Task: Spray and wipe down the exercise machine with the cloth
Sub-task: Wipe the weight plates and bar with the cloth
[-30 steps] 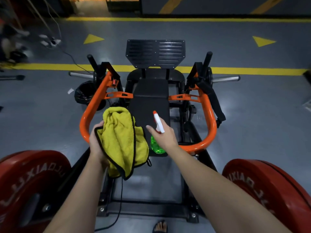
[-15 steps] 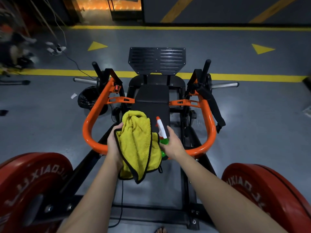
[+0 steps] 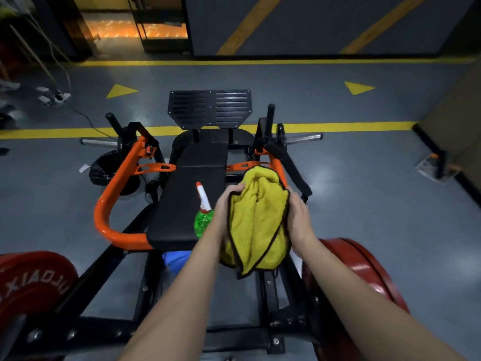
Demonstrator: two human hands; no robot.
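The exercise machine has a black padded bench [image 3: 187, 204], an orange tube frame [image 3: 106, 204] and a black ribbed footplate [image 3: 209, 109]. A yellow cloth with black trim [image 3: 256, 222] is bunched up over the machine's right side. My left hand [image 3: 225, 204] grips its left edge and my right hand [image 3: 299, 217] grips its right edge. A spray bottle [image 3: 203, 217] with a green body and a red-and-white nozzle stands on the bench pad, just left of my left hand, with neither hand on it.
Red weight plates sit at the lower left [image 3: 31, 282] and lower right [image 3: 359, 272]. A black bag [image 3: 104, 168] lies on the grey floor left of the frame. A cable and power strip [image 3: 56, 96] lie at far left. Yellow floor lines [image 3: 338, 126] cross behind the machine.
My right hand let go of the spray bottle, which now stands on the bench pad, and took hold of the cloth. Both hands and the cloth moved right.
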